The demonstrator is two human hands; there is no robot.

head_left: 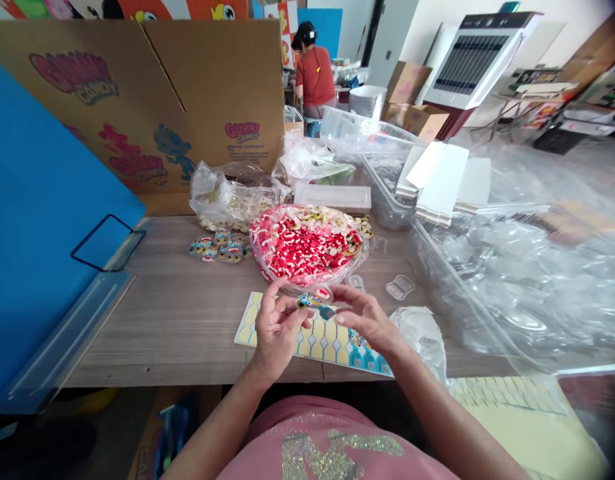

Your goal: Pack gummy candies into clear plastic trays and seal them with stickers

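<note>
Near the middle of the frame, the left hand (280, 323) is gripping a small clear pack (313, 299) by its left side, while the right hand (370, 320) is holding its right edge, so the pack is sitting between both sets of fingers, touching both. Its blue printed label (327, 311) is jutting toward the right thumb; whether it is fully stuck down cannot be told. Beneath, a label sheet (282, 333) is showing mostly bare backing, a few labels remaining at its right end. Farther up the desk (162, 300), a bag of red-and-white candies (307, 247) is lying open; left of it, labelled packs (218, 247) are looking finished, while an unlabelled clear shell (400, 287) is lying at right, probably work left. Beyond, a person (316, 77) is sitting at top centre, back turned.
</note>
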